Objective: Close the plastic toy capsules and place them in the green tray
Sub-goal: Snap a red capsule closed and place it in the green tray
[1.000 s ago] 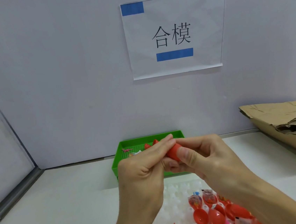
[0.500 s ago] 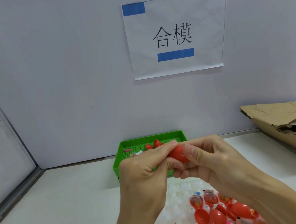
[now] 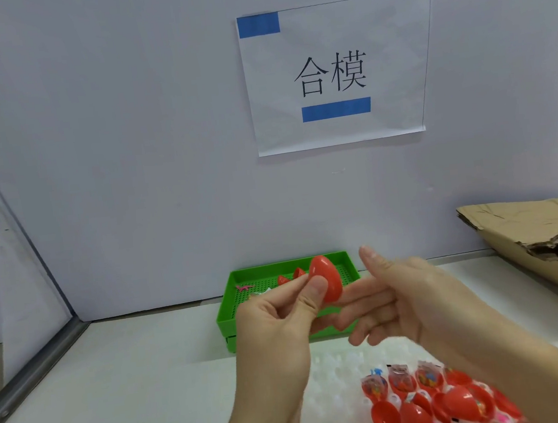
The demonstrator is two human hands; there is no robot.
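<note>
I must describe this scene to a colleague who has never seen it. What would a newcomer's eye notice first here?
First, the closed red capsule in the middle, pinched by the left hand, while the right hand beside it has straight fingers. Behind them, the green tray stands against the wall and holds a few red pieces. Above hangs a white paper sign with blue tape, and a heap of open red capsules lies at the near right.

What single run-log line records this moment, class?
stage: capsule closed | left hand: pinches red capsule | right hand: open, beside it | green tray: behind, holds few pieces | next: probably place in tray
</note>
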